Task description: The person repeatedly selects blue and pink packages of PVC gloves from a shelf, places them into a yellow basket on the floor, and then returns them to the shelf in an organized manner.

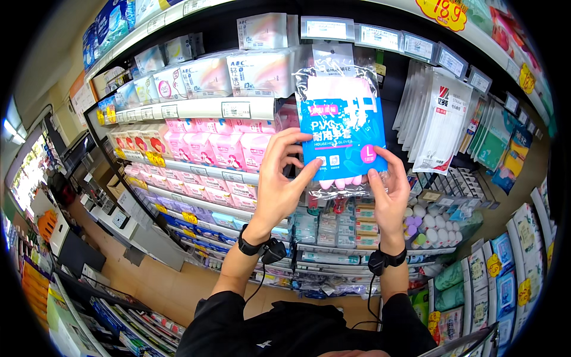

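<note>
A clear plastic packet of pink household gloves (343, 154) with a blue printed card is held up before the shelves. My left hand (283, 174) grips its left edge, thumb on the front near the lower corner. At the lower right edge, my right hand (392, 187) holds the packet with the thumb in front. Pink glove fingertips show below the card. The packet's hanging tab (332, 56) reaches up to the price tags; whether it still hangs on a hook I cannot tell. Black straps with small devices and cables circle both wrists.
White packets of bendy straws (446, 120) hang at the right. Packs of sanitary pads (263, 73) and pink tissue packs (225, 149) fill shelves at the left. Boxes and round containers (432, 227) stand below my hands. A counter (147, 241) is off to the far left.
</note>
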Tool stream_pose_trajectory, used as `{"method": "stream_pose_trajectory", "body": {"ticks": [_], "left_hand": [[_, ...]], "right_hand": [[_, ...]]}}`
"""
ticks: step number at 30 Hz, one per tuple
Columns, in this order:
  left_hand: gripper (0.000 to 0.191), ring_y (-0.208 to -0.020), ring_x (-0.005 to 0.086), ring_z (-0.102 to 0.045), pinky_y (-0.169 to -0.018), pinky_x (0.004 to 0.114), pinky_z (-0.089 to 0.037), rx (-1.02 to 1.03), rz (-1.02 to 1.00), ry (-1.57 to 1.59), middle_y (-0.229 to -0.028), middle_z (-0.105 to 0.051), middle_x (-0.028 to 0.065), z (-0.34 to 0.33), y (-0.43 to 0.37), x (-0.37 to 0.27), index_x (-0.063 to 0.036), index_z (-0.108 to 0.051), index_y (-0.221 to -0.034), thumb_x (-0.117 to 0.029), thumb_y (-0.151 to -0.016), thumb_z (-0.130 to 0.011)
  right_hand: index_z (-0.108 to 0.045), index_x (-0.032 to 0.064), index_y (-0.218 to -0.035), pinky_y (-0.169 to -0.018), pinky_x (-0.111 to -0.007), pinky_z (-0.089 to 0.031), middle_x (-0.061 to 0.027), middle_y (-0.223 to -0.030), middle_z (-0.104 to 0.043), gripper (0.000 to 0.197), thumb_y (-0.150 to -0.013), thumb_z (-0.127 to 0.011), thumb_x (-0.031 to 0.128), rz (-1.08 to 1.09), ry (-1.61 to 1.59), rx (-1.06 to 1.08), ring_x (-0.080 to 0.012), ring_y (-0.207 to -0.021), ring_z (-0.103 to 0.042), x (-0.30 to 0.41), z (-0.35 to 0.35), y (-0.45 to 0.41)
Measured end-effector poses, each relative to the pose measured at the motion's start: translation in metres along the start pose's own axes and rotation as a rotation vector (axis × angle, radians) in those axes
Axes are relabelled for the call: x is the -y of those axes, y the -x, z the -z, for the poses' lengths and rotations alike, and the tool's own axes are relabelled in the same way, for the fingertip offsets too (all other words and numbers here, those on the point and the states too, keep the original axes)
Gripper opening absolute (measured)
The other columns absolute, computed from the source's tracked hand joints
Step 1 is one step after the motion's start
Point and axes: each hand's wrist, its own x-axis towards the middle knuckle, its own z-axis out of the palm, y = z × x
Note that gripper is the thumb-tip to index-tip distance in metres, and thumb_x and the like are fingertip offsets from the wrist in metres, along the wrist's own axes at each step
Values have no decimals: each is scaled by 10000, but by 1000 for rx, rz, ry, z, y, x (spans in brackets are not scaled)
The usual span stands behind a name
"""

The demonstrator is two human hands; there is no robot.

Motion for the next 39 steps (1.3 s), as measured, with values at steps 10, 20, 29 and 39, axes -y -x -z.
{"method": "stream_pose_trajectory", "body": {"ticks": [10, 20, 29, 39], "left_hand": [[471, -990, 114, -601, -744, 230, -511, -34, -45, -5, -1345, -535, 100, -4, -13, 2, -15, -566, -1259, 44, -835, -763], [502, -996, 110, -608, -721, 219, -512, -29, 22, 49, -1348, -538, 104, -2, -19, -1, -5, -544, -1288, 42, -839, -763], [502, -1016, 163, -603, -757, 267, -508, -31, -8, 59, -1344, -520, 99, -2, -17, 5, -25, -546, -1274, -48, -831, -781], [463, -1048, 135, -560, -777, 250, -504, -78, -73, -63, -1412, -478, 101, -3, -5, -1, -36, -543, -1279, 0, -860, -737]], "right_hand": [[-492, -68, -1371, -833, -231, -471, -138, -1276, -580, 401, -981, -577, -22, 56, -16, -4, -88, -983, -575, -2, -2, -19], [-506, -70, -1364, -913, -262, -479, -158, -1312, -579, 398, -976, -580, -22, 47, -34, -3, -120, -1059, -583, -1, -2, -27], [-515, -65, -1362, -919, -262, -474, -151, -1301, -594, 393, -979, -583, -6, 16, -21, -15, -123, -1087, -582, 0, -4, -32], [-536, -45, -1349, -935, -273, -482, -143, -1301, -602, 386, -967, -582, -14, -7, 34, -23, -141, -1120, -587, -21, -7, -53]]}}
